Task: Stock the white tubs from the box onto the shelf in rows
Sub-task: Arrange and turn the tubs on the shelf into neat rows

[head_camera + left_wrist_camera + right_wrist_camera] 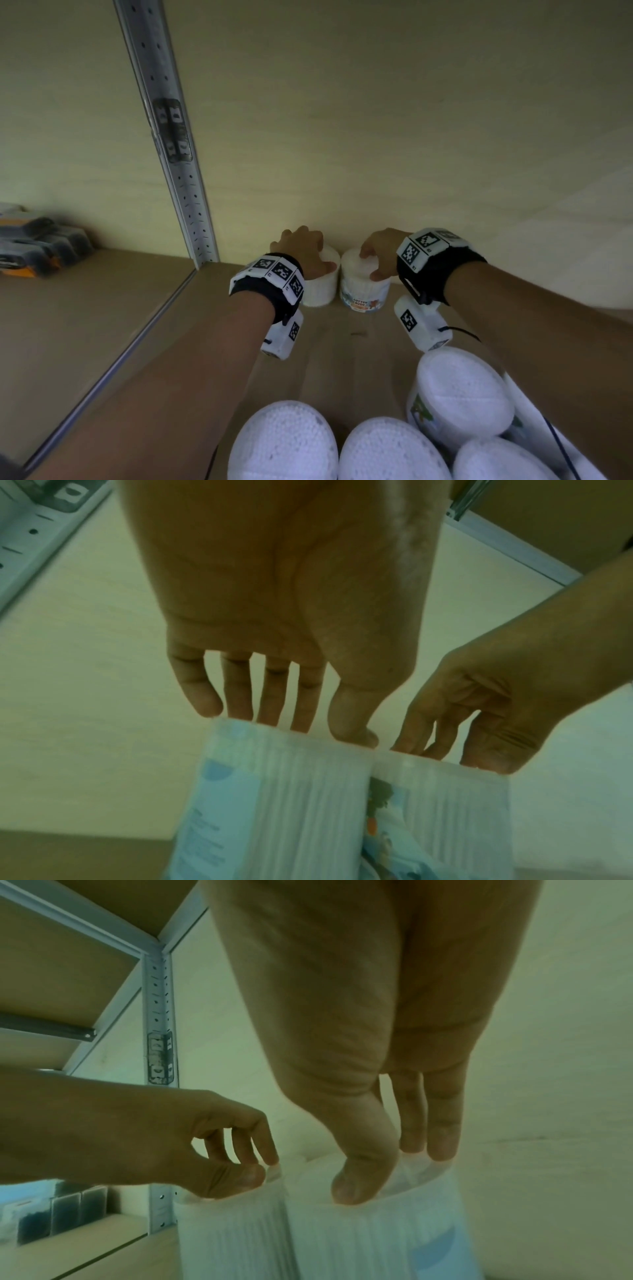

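Two white tubs of cotton buds stand side by side on the shelf board (342, 346), against the back wall. My left hand (305, 253) grips the left tub (320, 284) from above, thumb on the near rim and fingers over the far rim. My right hand (380, 255) holds the right tub (364, 291) the same way; its printed label faces me. In the left wrist view my left hand (308, 729) meets the left tub (291, 804) at its lid edge. In the right wrist view my right hand (387, 1172) clasps the right tub (377, 1237).
Several more white tubs (284, 442) lie close below me at the bottom of the head view. A perforated metal upright (178, 164) rises left of the hands. Dark and orange boxes (34, 246) sit in the bay to the left. Another shelf board (68, 961) hangs overhead.
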